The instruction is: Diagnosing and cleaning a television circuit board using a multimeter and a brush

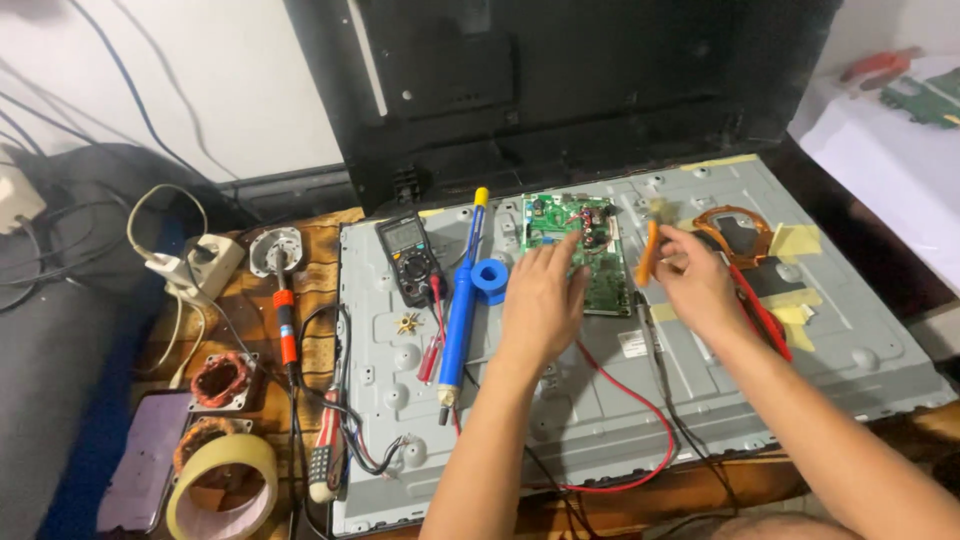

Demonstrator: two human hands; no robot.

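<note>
while the left hand (541, 290) rests fingertips spread on the green circuit board (577, 250), the right hand (693, 283) pinches an orange tool (650, 252)

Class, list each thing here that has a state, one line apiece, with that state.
Left hand: open, fingertips on the green circuit board.
Right hand: gripping an orange tool, blurred.
Multimeter: lying face up, display unreadable.
Blue solder pump: lying flat, unheld.
Tape roll: lying flat.
</note>
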